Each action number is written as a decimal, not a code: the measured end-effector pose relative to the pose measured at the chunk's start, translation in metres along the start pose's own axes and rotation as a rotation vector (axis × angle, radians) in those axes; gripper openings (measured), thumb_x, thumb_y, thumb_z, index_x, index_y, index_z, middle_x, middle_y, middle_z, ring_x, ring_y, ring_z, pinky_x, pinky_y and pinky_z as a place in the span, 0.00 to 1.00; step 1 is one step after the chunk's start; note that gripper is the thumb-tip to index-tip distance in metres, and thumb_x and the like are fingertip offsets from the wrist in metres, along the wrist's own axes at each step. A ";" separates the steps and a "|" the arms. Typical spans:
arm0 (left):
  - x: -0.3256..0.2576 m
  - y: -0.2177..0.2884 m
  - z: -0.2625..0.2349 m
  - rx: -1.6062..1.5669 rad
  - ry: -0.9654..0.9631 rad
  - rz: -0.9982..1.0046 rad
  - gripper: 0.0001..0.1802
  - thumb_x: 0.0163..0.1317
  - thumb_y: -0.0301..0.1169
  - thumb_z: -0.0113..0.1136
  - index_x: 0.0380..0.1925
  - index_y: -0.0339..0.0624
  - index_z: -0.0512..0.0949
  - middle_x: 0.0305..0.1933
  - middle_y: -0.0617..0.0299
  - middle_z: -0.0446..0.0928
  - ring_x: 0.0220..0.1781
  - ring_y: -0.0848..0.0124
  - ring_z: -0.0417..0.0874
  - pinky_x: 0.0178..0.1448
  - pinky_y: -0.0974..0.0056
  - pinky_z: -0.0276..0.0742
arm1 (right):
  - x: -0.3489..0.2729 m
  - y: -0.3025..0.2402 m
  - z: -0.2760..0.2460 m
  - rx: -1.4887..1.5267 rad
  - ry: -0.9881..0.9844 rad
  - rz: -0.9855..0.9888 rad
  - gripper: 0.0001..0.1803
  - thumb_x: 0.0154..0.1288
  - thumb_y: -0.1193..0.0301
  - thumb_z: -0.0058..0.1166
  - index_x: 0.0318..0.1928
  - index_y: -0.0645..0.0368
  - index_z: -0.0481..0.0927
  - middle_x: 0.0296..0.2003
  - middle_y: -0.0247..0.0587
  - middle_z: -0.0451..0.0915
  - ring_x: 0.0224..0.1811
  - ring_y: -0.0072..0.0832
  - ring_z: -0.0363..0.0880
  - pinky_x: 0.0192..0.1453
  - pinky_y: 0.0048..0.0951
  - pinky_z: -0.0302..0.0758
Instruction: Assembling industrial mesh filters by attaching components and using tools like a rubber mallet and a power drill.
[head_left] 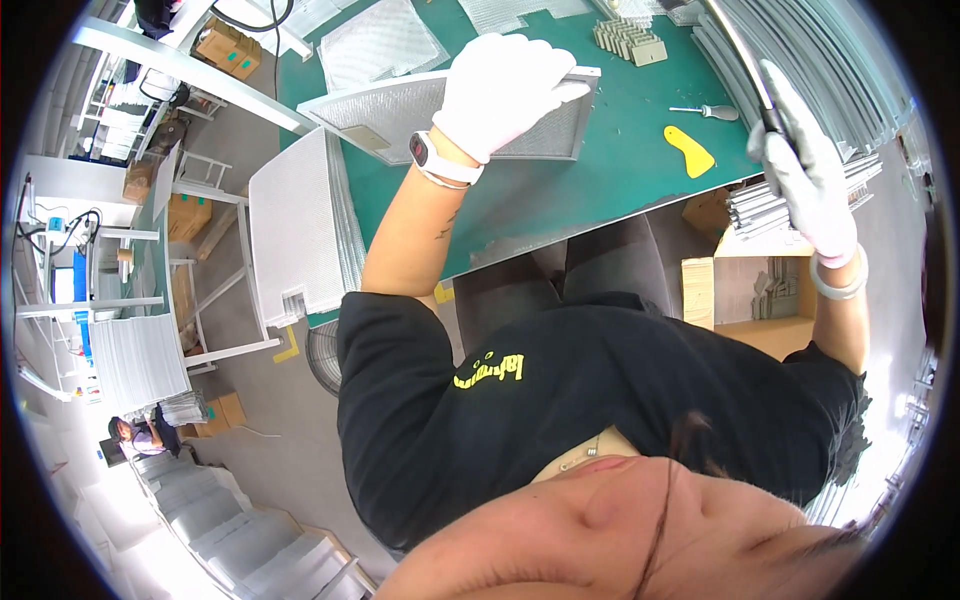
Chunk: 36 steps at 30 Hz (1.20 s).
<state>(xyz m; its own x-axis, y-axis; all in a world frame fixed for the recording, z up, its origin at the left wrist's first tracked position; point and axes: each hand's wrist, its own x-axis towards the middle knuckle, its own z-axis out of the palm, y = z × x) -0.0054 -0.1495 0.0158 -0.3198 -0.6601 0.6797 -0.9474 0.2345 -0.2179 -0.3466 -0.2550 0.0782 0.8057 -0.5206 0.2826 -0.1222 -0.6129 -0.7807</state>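
- The left grip [505, 85], in a white glove, lies flat with fingers spread on a framed mesh panel [380, 118], pressing its right end onto the green tabletop [600, 170]; it presses rather than closes round it.
- The right grip [805, 175], in a grey glove, is closed round a metal strip [738, 55] that runs up and away from it.
- Beside the right grip, further out, stands a stack of grey metal strips [850, 70].
- Between the two grips lie a yellow scraper [690, 152] and, just beyond it, a small screwdriver [708, 112].
- Beyond the left grip sit a cluster of small metal brackets [630, 40] and loose mesh sheets [378, 45].
- Left of the left grip, a pile of mesh panels [300, 230] hangs at the tabletop's edge.
- Below the right grip is an open cardboard box [760, 300].
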 end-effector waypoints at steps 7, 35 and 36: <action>-0.003 0.008 0.003 0.011 0.041 -0.073 0.10 0.60 0.44 0.67 0.29 0.53 0.82 0.23 0.65 0.76 0.29 0.65 0.80 0.35 0.60 0.72 | -0.016 0.027 0.155 0.725 0.841 0.070 0.33 0.81 0.68 0.39 0.80 0.55 0.45 0.32 0.32 0.73 0.24 0.15 0.65 0.28 0.16 0.67; -0.013 0.014 0.005 0.117 0.149 -0.133 0.18 0.51 0.47 0.74 0.37 0.50 0.84 0.25 0.67 0.75 0.31 0.65 0.77 0.42 0.57 0.73 | -0.007 0.053 0.058 0.115 0.327 0.103 0.32 0.75 0.75 0.46 0.77 0.57 0.60 0.35 0.31 0.76 0.26 0.14 0.66 0.33 0.17 0.70; -0.015 0.015 0.010 0.111 0.264 -0.126 0.20 0.49 0.48 0.75 0.36 0.49 0.83 0.26 0.67 0.75 0.32 0.64 0.77 0.46 0.54 0.73 | -0.004 0.049 0.035 -0.056 0.191 -0.016 0.31 0.76 0.73 0.47 0.77 0.57 0.60 0.35 0.30 0.76 0.26 0.15 0.65 0.32 0.18 0.69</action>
<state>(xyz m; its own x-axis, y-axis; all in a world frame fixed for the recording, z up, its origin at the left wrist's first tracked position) -0.0147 -0.1436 -0.0043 -0.1981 -0.4676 0.8615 -0.9799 0.0735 -0.1854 -0.3352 -0.2621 0.0193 0.6835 -0.6106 0.3999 -0.1464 -0.6514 -0.7444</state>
